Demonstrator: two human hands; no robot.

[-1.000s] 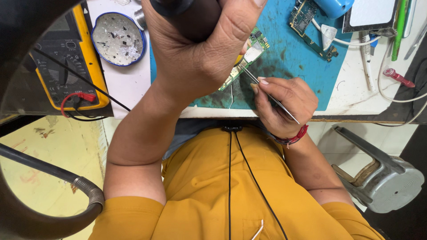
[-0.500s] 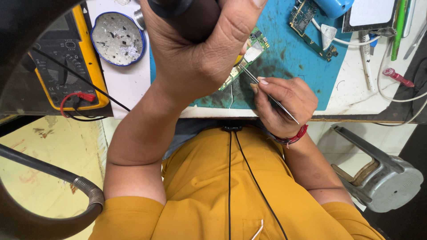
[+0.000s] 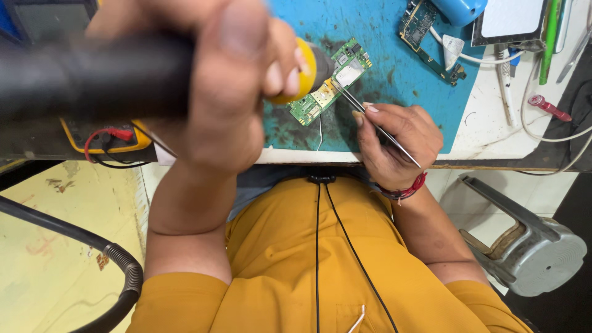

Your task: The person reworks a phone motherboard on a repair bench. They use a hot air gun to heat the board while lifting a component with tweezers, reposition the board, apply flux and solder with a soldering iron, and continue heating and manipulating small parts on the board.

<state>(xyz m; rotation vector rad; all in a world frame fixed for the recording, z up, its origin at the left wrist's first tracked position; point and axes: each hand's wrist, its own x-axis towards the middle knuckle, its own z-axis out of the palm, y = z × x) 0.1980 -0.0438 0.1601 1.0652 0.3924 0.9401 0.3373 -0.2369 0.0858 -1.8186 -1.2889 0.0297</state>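
- Blue mat point(image 3: 401, 86) covers our bench, stained dark in patches; we take the green board point(image 3: 330, 83) lying on it as our landmark.
- Our left hand point(image 3: 228, 92) is up close to the camera and blurred, left of the board, fingers wrapped fully round a thick black tool point(image 3: 92, 77). Its yellow collar and metal tip point(image 3: 311, 65) reach to the board's upper left edge.
- Our right hand point(image 3: 398, 145) rests on the mat below and right of the board, thumb and forefinger pinched shut on thin tweezers point(image 3: 376, 126).
- The tweezers slant up-left, their point ending on the board just right of the tool's tip.
- The board's long axis runs lower left to upper right, roughly crosswise to the tweezers.
- The right hand is nearer the board; the left hand sits higher above it.
- Right of the board, farther up the mat, lies a second board point(image 3: 425, 31); left of it, a yellow meter point(image 3: 105, 139) with red and black leads.
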